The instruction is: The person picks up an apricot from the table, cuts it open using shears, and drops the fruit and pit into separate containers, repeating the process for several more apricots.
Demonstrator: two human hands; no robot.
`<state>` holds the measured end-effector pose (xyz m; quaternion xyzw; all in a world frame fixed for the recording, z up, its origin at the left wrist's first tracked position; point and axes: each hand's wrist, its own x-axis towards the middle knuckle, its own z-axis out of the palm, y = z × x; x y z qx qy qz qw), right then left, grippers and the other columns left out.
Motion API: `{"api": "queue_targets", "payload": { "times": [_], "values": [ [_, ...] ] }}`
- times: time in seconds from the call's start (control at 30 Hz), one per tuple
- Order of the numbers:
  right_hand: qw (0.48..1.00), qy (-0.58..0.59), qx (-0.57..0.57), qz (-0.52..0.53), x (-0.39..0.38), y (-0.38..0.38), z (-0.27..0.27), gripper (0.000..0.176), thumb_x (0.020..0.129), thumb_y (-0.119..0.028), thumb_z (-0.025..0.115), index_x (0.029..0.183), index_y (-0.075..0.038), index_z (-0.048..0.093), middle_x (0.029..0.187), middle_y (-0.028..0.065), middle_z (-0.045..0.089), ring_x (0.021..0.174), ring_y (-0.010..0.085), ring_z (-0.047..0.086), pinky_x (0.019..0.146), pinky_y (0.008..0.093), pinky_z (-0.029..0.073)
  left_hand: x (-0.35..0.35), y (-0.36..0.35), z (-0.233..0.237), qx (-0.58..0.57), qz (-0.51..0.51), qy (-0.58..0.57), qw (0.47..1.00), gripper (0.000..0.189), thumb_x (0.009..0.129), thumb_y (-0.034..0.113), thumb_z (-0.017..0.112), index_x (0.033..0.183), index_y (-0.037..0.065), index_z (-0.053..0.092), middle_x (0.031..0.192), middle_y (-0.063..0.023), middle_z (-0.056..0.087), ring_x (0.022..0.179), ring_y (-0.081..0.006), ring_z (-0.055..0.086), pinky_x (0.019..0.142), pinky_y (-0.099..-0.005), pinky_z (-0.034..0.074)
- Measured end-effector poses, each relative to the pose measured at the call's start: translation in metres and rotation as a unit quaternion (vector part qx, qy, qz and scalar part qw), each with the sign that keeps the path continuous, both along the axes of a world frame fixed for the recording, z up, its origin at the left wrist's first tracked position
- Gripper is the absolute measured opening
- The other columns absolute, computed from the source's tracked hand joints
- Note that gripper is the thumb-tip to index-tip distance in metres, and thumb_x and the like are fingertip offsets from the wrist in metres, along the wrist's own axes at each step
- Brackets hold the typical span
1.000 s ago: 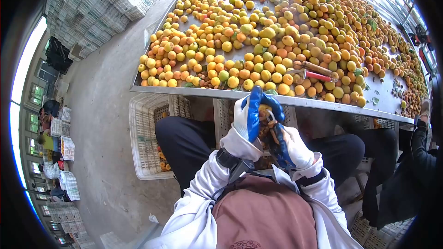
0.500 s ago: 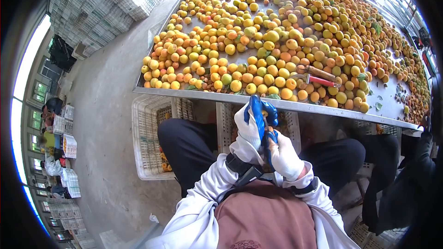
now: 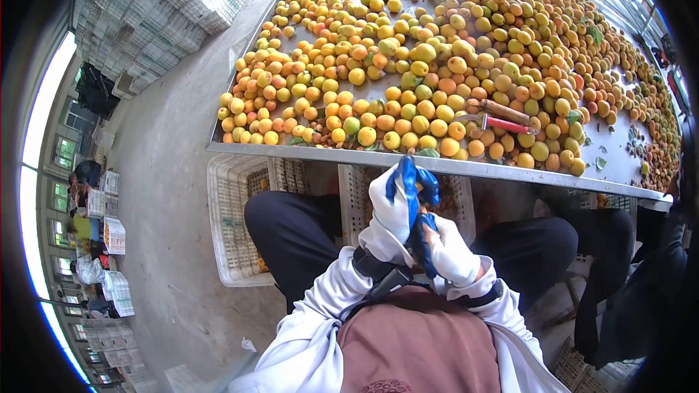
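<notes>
Two gloved hands, white with blue-coated fingers, meet in front of the person's chest, just beyond the near edge of one metal table (image 3: 342,155). On its top lie far too many yellow, orange and greenish fruits (image 3: 313,76) to count, with a few green leaves among them. Two tools rest side by side on the fruits near that edge: one wooden-handled tool (image 3: 504,111) and one red-handled tool (image 3: 508,126). Two white crates show plainly under the table's near side, a left crate (image 3: 237,236) and a middle crate (image 3: 352,204); more crates are partly hidden at the right. The left hand (image 3: 399,200) is raised higher, its wrist upright and its blue fingers bent over at the top; the right hand (image 3: 444,246) sits lower and closer to the body, slanting up toward it, its thumb side turned inward. The left fingers are curled in around one small yellow fruit (image 3: 420,186), of which only a sliver shows, held between the two hands and the table edge. The right hand's fingers are bunched against the lower part of the left glove; whether they are clamped on anything cannot be told, since the gloves overlap. One other person (image 3: 648,284), in dark clothing, is at the right.
</notes>
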<state>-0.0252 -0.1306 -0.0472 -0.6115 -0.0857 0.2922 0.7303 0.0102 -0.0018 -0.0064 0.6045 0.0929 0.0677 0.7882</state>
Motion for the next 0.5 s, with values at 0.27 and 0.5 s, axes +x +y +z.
{"api": "queue_targets", "payload": {
  "times": [0.27, 0.5],
  "values": [
    [0.992, -0.008, -0.112, 0.063, 0.006, -0.01, 0.017, 0.027, 0.105, -0.017, 0.043, 0.12, -0.001, 0.059, 0.098, 0.0039, 0.064, 0.086, 0.0105, 0.056, 0.077, 0.0263, 0.048, -0.002, 0.002, 0.002, -0.082, -0.06, 0.06, 0.993, 0.053, 0.105, 0.042, 0.042, 0.078, 0.0, 0.059, 0.068, -0.0108, 0.062, 0.062, -0.0192, 0.062, 0.061, -0.0302, 0.051],
    [0.972, 0.068, 0.225, 0.027, 0.004, -0.014, -0.032, 0.057, 0.107, -0.021, 0.045, 0.157, -0.014, 0.02, 0.155, 0.0063, 0.032, 0.14, 0.0154, 0.034, 0.116, 0.0303, 0.025, 0.006, 0.006, 0.008, -0.224, -0.162, 0.128, 0.953, 0.044, 0.103, 0.04, 0.049, 0.08, 0.004, 0.059, 0.065, -0.0093, 0.061, 0.061, -0.0243, 0.067, 0.061, -0.0365, 0.057]
  ]
}}
